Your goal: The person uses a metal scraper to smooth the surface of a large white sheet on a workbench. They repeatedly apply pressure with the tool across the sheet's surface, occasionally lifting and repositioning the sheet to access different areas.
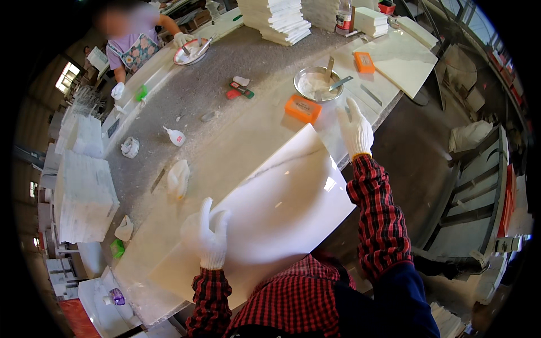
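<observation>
A glossy white marble-look slab (287, 197) with a grey vein lies in front of me, its near side close to my body. My left hand (207, 234), in a white knit glove, is over the slab's left part, thumb and fingers apart. I cannot tell whether it touches the surface. My right hand (356, 129), gloved the same way, is beyond the slab's right corner with fingers stretched out and nothing in them. Nearest to it are a steel bowl (304, 96) of pale powder or paste with two scrapers in it, and an orange box (302, 109).
A loose white glove (178, 179) and a white squeeze bottle (175, 137) lie on the dusty table (225, 149). Stacked slabs stand at the far side (273, 19) and left (84, 194). Across the table, a gloved co-worker (132, 45) stands by another bowl (190, 53).
</observation>
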A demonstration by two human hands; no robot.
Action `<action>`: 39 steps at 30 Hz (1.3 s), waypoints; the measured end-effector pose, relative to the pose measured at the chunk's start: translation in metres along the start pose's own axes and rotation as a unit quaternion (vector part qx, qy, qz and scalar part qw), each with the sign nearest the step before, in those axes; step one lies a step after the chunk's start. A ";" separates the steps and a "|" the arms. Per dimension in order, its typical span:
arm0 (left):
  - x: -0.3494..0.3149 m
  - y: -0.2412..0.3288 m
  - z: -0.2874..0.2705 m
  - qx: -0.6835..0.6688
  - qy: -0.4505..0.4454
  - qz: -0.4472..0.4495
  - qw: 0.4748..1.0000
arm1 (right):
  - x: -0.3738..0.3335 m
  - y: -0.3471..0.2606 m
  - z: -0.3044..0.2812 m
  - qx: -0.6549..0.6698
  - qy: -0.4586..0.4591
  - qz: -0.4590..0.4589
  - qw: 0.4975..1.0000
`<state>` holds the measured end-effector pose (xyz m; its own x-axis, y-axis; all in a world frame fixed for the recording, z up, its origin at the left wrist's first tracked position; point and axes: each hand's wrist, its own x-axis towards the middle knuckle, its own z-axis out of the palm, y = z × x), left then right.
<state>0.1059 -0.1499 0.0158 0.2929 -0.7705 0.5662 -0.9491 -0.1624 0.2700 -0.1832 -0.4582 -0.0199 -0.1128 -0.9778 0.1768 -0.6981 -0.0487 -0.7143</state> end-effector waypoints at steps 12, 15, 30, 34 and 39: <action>0.004 -0.006 -0.001 0.021 -0.001 0.028 0.999 | 0.086 -0.045 0.049 -0.165 -0.160 -0.049 0.972; -0.001 -0.011 -0.001 0.030 0.006 0.030 0.999 | 0.081 -0.067 0.034 -0.185 -0.145 -0.032 0.971; -0.002 -0.004 0.000 0.047 -0.007 0.015 0.999 | -0.160 -0.040 0.013 0.494 -0.120 0.187 0.841; -0.002 -0.003 -0.002 0.061 -0.016 0.011 0.998 | -0.165 -0.051 0.023 0.233 -0.064 0.033 0.970; -0.004 -0.006 0.000 0.050 -0.007 0.021 0.998 | -0.166 -0.049 0.034 0.206 -0.016 -0.030 0.978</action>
<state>0.1101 -0.1454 0.0122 0.2516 -0.7868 0.5636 -0.9676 -0.1902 0.1663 -0.1062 -0.3000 -0.0372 -0.0530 -0.9763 0.2101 -0.3588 -0.1777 -0.9163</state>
